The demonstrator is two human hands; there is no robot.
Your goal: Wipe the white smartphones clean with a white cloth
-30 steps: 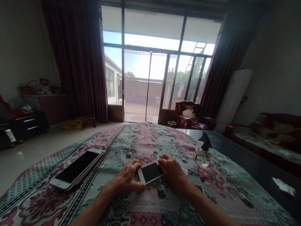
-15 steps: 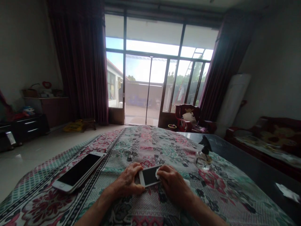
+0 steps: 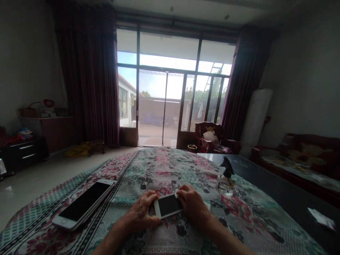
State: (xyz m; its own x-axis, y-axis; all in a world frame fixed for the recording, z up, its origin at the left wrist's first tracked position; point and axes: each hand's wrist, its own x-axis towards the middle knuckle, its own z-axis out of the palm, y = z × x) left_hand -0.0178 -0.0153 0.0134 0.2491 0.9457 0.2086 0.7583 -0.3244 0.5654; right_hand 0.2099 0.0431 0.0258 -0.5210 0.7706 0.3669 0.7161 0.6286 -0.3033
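Left fingers: yours, half-curled, clasping the small white rectangular phone, lower centre, apparently steadying it.
Right fingers: yours, closed, pinching a white tissue-like wad at its upper-right corner.

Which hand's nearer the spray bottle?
Right. The right hand is left of the spray bottle; the left hand, on the left end of the held phone, is farther left.

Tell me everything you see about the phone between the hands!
The phone has a whitish front around a dark screen that looks like glass. It is held screen up, slightly askew, over the flowered cloth. The left hand grips its left end; the right hand, pinching a white wad, covers its right end.
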